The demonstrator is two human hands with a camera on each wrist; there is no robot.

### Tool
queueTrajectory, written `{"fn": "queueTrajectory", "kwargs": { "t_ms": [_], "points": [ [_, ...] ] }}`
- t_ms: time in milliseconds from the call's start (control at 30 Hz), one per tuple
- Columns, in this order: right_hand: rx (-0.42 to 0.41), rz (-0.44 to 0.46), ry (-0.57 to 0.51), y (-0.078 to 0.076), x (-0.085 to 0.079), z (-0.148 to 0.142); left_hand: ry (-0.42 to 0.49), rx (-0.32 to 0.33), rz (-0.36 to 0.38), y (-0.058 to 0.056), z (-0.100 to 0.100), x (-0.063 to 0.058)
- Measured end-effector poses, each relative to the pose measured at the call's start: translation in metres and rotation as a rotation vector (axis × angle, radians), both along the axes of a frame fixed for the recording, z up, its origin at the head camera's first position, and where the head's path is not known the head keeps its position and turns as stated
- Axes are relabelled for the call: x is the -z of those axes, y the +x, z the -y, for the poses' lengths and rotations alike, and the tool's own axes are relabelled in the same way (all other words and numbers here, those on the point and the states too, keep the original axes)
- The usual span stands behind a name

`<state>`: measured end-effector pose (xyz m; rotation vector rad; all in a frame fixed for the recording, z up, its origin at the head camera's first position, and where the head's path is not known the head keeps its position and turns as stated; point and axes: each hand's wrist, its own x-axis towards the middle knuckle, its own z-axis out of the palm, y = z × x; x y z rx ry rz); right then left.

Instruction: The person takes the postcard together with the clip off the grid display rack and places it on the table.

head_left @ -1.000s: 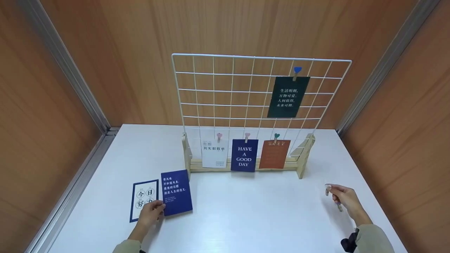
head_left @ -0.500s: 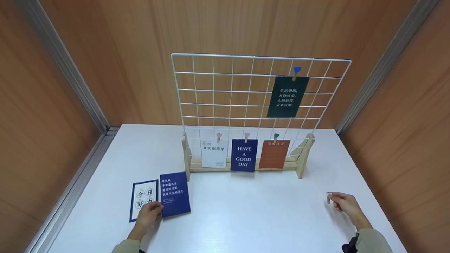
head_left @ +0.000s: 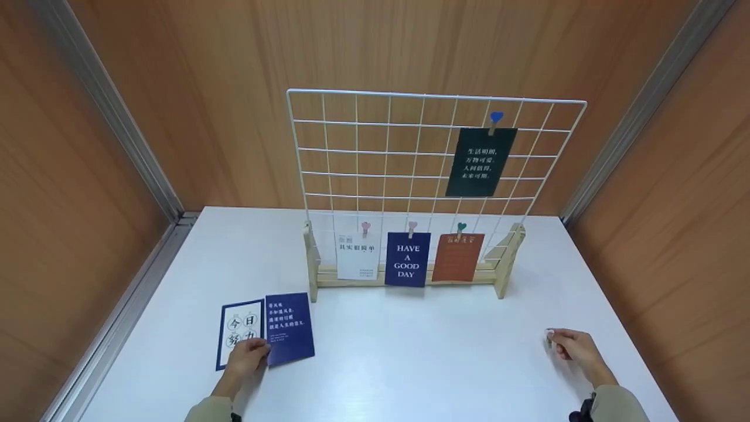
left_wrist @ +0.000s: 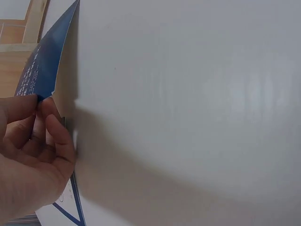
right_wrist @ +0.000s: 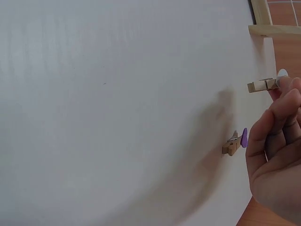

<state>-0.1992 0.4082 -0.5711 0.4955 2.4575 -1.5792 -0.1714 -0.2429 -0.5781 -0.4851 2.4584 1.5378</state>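
Observation:
My left hand (head_left: 249, 354) pinches a dark blue card (head_left: 290, 328) with white lettering by its lower left corner. In the left wrist view this blue card (left_wrist: 47, 61) stands tilted, thumb and fingertip at its edge. Beside it lies a white card with a blue border (head_left: 229, 328), partly covered by my left hand. On the right, my right hand (head_left: 580, 351) pinches a small wooden clothespin with a white top, seen close in the right wrist view as the clothespin (right_wrist: 261, 85). A second clothespin, purple-topped (right_wrist: 233, 143), lies on the table below those fingers.
A white wire grid (head_left: 401, 123) stands in a wooden base (head_left: 504, 264) at the back of the white table (head_left: 422, 363). Clipped to it are a dark green card (head_left: 481, 164), a white card (head_left: 357, 258), a blue card (head_left: 408, 258) and an orange card (head_left: 458, 258).
My left hand has drawn the blue card slightly left and nearer to me. My right hand has moved nearer too, and it now hides the clothespin seen beneath it in the head view.

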Motion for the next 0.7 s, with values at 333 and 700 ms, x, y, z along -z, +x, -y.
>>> {"fn": "queueTrajectory", "kwargs": {
  "t_ms": [333, 700],
  "points": [
    [0.026, 0.027, -0.031, 0.002, 0.008, 0.0, -0.127, 0.0, -0.042, -0.001, -0.003, -0.002],
    [0.069, 0.039, -0.039, 0.0, 0.019, 0.002, -0.234, 0.008, -0.109, 0.001, -0.003, 0.0]
  ]
}}
